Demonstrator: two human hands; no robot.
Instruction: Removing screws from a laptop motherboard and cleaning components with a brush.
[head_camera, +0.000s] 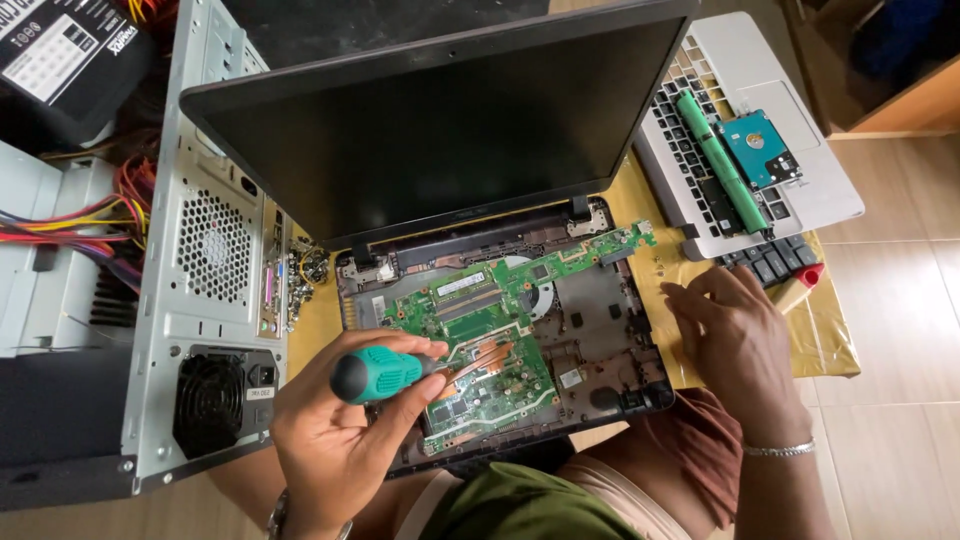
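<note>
An opened black laptop (600, 340) lies before me with its dark screen (430, 120) tilted up. Its green motherboard (490, 320), with copper heat pipes, is exposed in the base. My left hand (335, 430) grips a green-and-black screwdriver (385, 372), whose tip points at the copper heat pipe on the board. My right hand (735, 335) rests palm down on the yellow table surface (830, 340) just right of the laptop base, fingers spread, holding nothing. A silver bracelet is on that wrist.
A grey desktop computer case (200, 270) with fan grilles and coloured cables stands at the left. At the upper right lies a silver laptop keyboard (740, 60) carrying a green cylindrical battery pack (720, 160) and a blue hard drive (758, 145). Tiled floor lies to the right.
</note>
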